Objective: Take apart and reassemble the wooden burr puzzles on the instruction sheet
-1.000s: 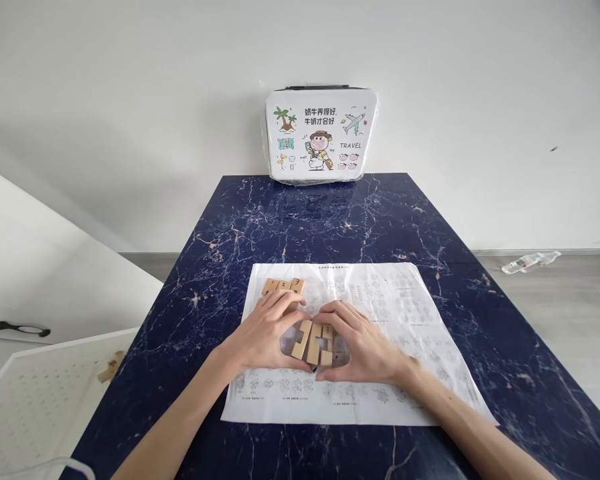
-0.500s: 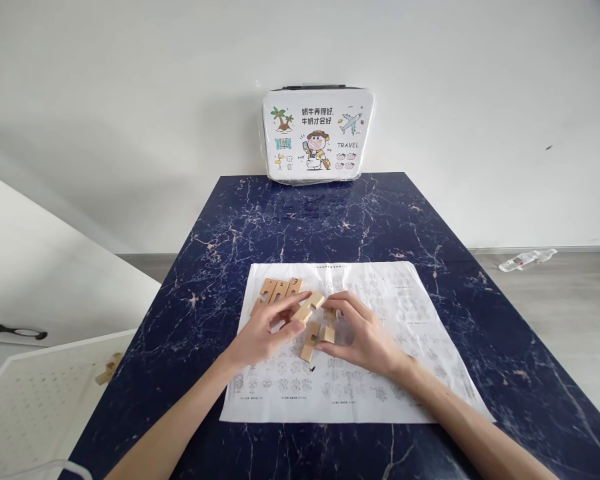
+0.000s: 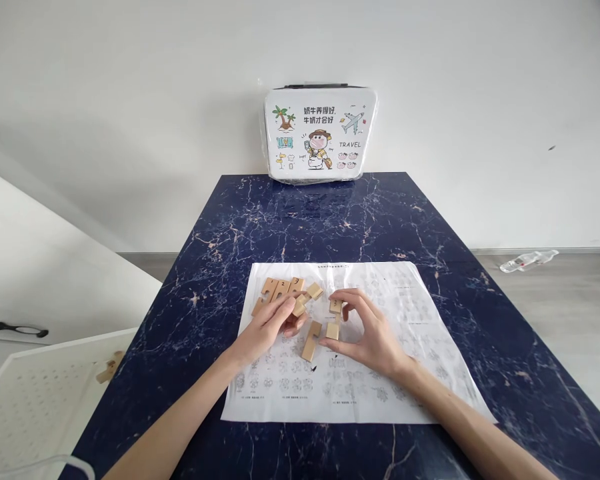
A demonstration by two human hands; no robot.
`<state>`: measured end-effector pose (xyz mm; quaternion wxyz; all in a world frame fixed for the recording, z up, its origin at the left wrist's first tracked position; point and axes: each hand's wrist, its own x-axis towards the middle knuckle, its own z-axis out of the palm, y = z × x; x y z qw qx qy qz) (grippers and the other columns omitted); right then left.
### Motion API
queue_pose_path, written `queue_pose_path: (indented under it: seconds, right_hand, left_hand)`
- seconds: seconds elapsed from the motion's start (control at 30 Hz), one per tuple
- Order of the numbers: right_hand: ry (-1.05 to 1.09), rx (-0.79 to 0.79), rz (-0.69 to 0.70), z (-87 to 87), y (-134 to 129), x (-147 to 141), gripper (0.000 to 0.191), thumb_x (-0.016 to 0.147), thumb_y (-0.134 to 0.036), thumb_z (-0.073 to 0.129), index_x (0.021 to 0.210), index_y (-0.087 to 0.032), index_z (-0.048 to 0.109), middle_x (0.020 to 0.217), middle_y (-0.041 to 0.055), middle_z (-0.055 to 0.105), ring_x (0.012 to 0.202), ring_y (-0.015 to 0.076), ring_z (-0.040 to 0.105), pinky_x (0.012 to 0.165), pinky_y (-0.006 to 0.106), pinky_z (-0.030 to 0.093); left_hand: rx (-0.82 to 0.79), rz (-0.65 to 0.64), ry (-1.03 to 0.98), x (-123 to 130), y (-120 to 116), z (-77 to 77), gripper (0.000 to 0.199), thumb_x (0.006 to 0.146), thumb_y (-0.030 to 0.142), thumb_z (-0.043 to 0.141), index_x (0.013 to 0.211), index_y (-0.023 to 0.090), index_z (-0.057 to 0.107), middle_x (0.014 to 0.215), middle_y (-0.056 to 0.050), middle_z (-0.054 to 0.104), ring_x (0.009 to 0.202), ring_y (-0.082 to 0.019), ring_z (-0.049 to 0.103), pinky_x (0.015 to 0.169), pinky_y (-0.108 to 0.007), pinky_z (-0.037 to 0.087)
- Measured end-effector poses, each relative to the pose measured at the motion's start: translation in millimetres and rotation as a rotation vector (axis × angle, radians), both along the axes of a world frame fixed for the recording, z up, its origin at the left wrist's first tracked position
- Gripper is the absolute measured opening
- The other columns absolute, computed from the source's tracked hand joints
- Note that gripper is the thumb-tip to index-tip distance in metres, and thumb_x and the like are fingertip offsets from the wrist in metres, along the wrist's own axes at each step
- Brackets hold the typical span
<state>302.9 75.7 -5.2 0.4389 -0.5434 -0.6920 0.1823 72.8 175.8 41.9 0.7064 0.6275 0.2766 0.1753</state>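
My left hand point(image 3: 269, 325) is closed on a notched wooden puzzle block point(image 3: 314, 291), pinched between thumb and fingers and tilted up to the right. Across from it, my right hand point(image 3: 375, 337) grips a second notched wooden block point(image 3: 333, 331) by its two ends, thumb below and fingers above, with a small handwritten mark on its upper end. A third notched block point(image 3: 309, 343) lies on the printed sheet point(image 3: 410, 373) between the hands. Just beyond my left hand, three blocks marked 1 point(image 3: 270, 285), 2 point(image 3: 282, 287) and 3 point(image 3: 296, 283) lie side by side, partly covered.
Printed diagrams fill the sheet on the dark blue marbled table point(image 3: 300, 227). A white cartoon-printed case point(image 3: 320, 137) stands at the back against the wall. Left of the table, a white perforated basket point(image 3: 35, 393) holds wooden pieces point(image 3: 109, 368). A clear plastic item point(image 3: 529, 261) lies on the floor at right.
My left hand has turned its block, and the fingers now curl under it. The two held blocks are farther apart. My right hand has shifted its block slightly right, off the lying block.
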Motion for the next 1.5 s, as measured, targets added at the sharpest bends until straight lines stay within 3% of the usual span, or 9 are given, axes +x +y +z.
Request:
queue_pose_path:
  seconds: [0.17, 0.47, 0.57, 0.73, 0.87, 1.0, 1.2, 1.33, 1.5]
  right_hand:
    - [0.038, 0.005, 0.003, 1.5, -0.5, -0.4, 0.067, 0.091, -0.056, 0.082, 0.144, -0.03, 0.05, 0.129, 0.0129, 0.066, 0.095, 0.0275, 0.071, 0.089, 0.05, 0.065]
    - [0.068, 0.038, -0.015, -2.0, -0.5, -3.3, 0.061, 0.102, -0.038, 0.073, 0.156, -0.034, 0.045, 0.152, 0.0135, 0.056, 0.112, 0.0296, 0.072, 0.096, 0.052, 0.067]
    - [0.022, 0.037, 0.014, -2.0, -0.6, -4.8, 0.061, 0.105, -0.032, 0.069, 0.159, -0.034, 0.041, 0.156, 0.0137, 0.054, 0.119, 0.0315, 0.07, 0.099, 0.053, 0.065]
    - [-0.02, 0.065, 0.051, -1.0, -1.5, -6.2, 0.064, 0.108, -0.023, 0.062, 0.163, -0.034, 0.033, 0.157, 0.0156, 0.054, 0.108, 0.0281, 0.074, 0.091, 0.049, 0.068]
    - [-0.109, 0.146, 0.081, -0.2, -2.4, -7.2, 0.066, 0.109, -0.016, 0.056, 0.167, -0.033, 0.029, 0.158, 0.0146, 0.055, 0.134, 0.0321, 0.065, 0.1, 0.05, 0.066]
    - [-0.204, 0.207, 0.107, 3.2, -3.4, -11.0, 0.071, 0.109, -0.009, 0.053, 0.17, -0.03, 0.024, 0.158, 0.0154, 0.055, 0.141, 0.0315, 0.061, 0.107, 0.05, 0.063]
    - [-0.318, 0.276, 0.071, 11.8, -1.8, -15.7, 0.076, 0.109, -0.008, 0.054, 0.172, -0.031, 0.019, 0.152, 0.0139, 0.063, 0.112, 0.0299, 0.073, 0.089, 0.05, 0.066]
    - [-0.35, 0.283, 0.019, 13.4, -1.1, -16.7, 0.084, 0.105, -0.005, 0.06, 0.172, -0.033, 0.018, 0.146, 0.0102, 0.068, 0.125, 0.0348, 0.064, 0.094, 0.053, 0.063]
    - [-0.319, 0.235, -0.002, 10.9, -1.0, -18.5, 0.077, 0.106, -0.01, 0.06, 0.171, -0.029, 0.021, 0.14, 0.0136, 0.07, 0.134, 0.0345, 0.061, 0.099, 0.054, 0.061]
  left_hand:
    - [-0.146, -0.033, 0.015, -1.2, 0.7, -7.4, 0.043, 0.106, 0.058, 0.052, 0.136, 0.028, 0.063, 0.077, 0.001, 0.053, 0.059, -0.014, 0.042, 0.061, -0.032, 0.041]
    - [-0.211, -0.161, -0.014, 1.1, 0.3, -8.4, 0.035, 0.106, 0.055, 0.056, 0.105, 0.021, 0.065, 0.088, 0.0, 0.058, 0.058, -0.009, 0.039, 0.063, -0.031, 0.039]
    - [-0.211, -0.146, 0.006, 1.0, 0.8, -7.4, 0.034, 0.105, 0.055, 0.059, 0.11, 0.022, 0.065, 0.09, 0.002, 0.05, 0.061, -0.01, 0.039, 0.062, -0.03, 0.037]
    - [-0.222, -0.138, 0.029, 0.6, 1.2, -7.0, 0.035, 0.104, 0.056, 0.06, 0.114, 0.023, 0.06, 0.087, 0.003, 0.049, 0.061, -0.01, 0.036, 0.061, -0.03, 0.034]
    - [-0.246, -0.146, 0.021, 1.0, 1.5, -7.8, 0.036, 0.103, 0.059, 0.06, 0.109, 0.023, 0.057, 0.082, 0.005, 0.044, 0.059, -0.009, 0.031, 0.06, -0.029, 0.032]
    - [-0.192, -0.169, 0.031, 2.0, -0.4, -8.5, 0.046, 0.106, 0.062, 0.052, 0.087, 0.021, 0.05, 0.077, 0.004, 0.04, 0.059, -0.01, 0.031, 0.058, -0.029, 0.03]
    - [-0.143, -0.098, 0.01, 4.7, -7.1, -14.9, 0.05, 0.105, 0.066, 0.051, 0.082, 0.021, 0.049, 0.071, 0.005, 0.035, 0.056, -0.01, 0.026, 0.053, -0.027, 0.026]
    - [-0.043, -0.046, -0.01, 8.0, -13.0, -20.2, 0.049, 0.107, 0.064, 0.047, 0.083, 0.021, 0.052, 0.067, 0.006, 0.032, 0.054, -0.011, 0.025, 0.049, -0.026, 0.025]
    - [0.146, 0.082, 0.038, 15.2, -26.0, -19.9, 0.05, 0.111, 0.059, 0.04, 0.08, 0.02, 0.051, 0.066, 0.005, 0.039, 0.055, -0.011, 0.031, 0.051, -0.026, 0.03]
